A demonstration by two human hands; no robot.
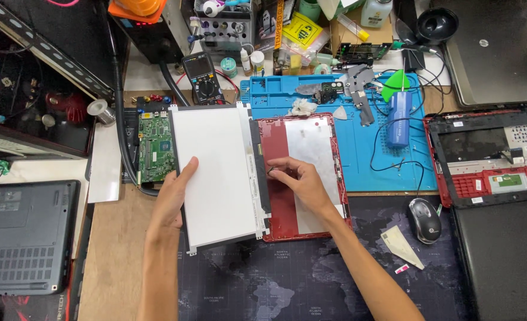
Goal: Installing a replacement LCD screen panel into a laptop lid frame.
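Observation:
A white laptop screen panel [216, 172] lies face down, tilted, over the left edge of a red laptop lid [275, 178] that has a silvery inner sheet [311, 160]. My left hand [171, 199] rests on the panel's left edge, thumb on its back, steadying it. My right hand [299, 178] lies on the red lid just right of the panel. Its fingertips pinch something small and dark near the panel's right edge; I cannot tell what it is.
A green circuit board [155, 148] lies left of the panel. A blue work mat [358, 160] holds metal hinges, a blue cylinder and wires. A red laptop base [489, 157], a black mouse [424, 220], a multimeter [202, 76] and two closed laptops surround the work.

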